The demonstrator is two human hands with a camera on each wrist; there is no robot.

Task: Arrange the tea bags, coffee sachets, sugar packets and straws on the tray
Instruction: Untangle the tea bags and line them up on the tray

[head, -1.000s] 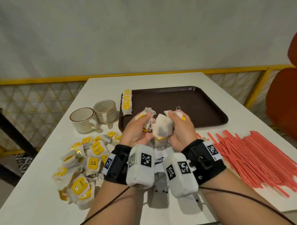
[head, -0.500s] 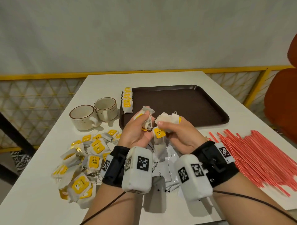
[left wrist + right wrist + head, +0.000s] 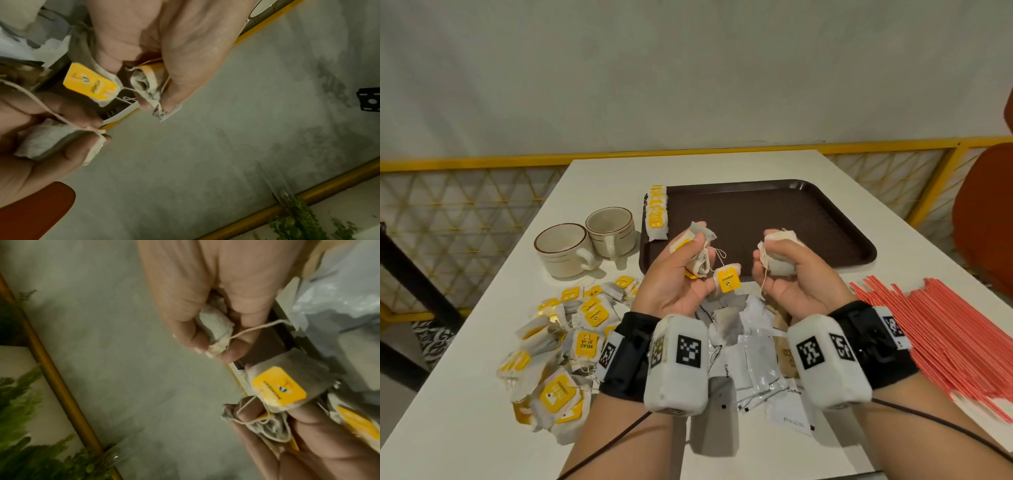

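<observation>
Paper tea bags fill both hands above the near edge of the brown tray (image 3: 774, 219), which lies on the white table (image 3: 599, 185). The left hand (image 3: 676, 277) is palm up, its fingers curled round a crumpled bunch of tea bags (image 3: 697, 250), and one more bag with a yellow tag (image 3: 727, 281) hangs from that bunch on a thin string, just beside the thumb. The right hand (image 3: 792, 274) clenches a single pale tea bag (image 3: 779, 251) between thumb and bent fingers; a string (image 3: 765, 279) trails down from it across the palm (the wrist views show the same strings, one looped over a left fingertip (image 3: 245, 414)). On the tray itself a neat row of tea bags (image 3: 656, 212) stands against the left rim, yellow tags facing up, and the rest of the tray floor is bare brown. Left of the tray stand two beige cups (image 3: 589, 245) with brown rims, touching each other. Nearer, a loose heap of tea bags (image 3: 561, 353) with yellow tags lies on the table to the left of the left wrist. Between the two wrists lies a scatter of white and brown sachets (image 3: 753, 363), some printed "Coffee"; which of them hold sugar cannot be read. Red straws (image 3: 941, 335) lie in a wide flat bundle on the table to the right, well apart from the tray's near corner.
</observation>
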